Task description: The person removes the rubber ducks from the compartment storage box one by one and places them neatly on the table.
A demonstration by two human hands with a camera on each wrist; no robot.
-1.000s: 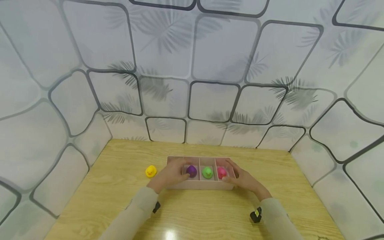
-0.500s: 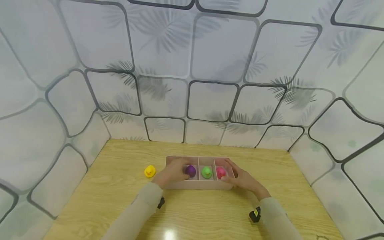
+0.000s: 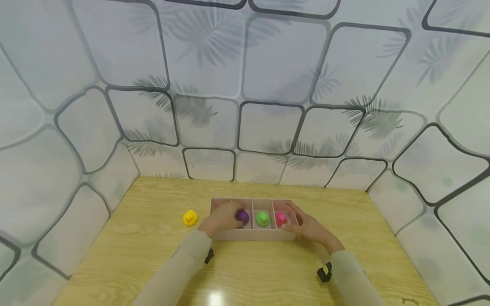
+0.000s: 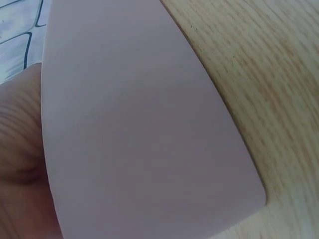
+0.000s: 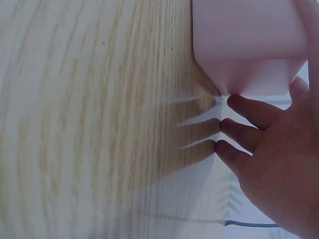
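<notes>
A pale pink box (image 3: 252,235) with a row of compartments lies on the table. My left hand (image 3: 226,216) reaches over its left part, fingers and thumb around a round purple toy duck (image 3: 243,217) in the second compartment. A green toy duck (image 3: 262,219) sits in the third, and a pink one (image 3: 281,219) in the rightmost. At the box's right end my right hand (image 3: 311,227) grips it, with thumb near the front rim and forefinger near the back. Other fingers (image 5: 244,135) of that hand spread beside the end wall in the right wrist view.
A yellow toy duck (image 3: 190,217) stands on the wooden table (image 3: 260,272), left of the box. Patterned white walls (image 3: 268,127) enclose the table at the back and both sides. The left wrist view is mostly filled by the box's front wall (image 4: 139,124).
My left hand has moved slightly right and closed its fingers around the purple toy duck. My right hand stays at the box's right end.
</notes>
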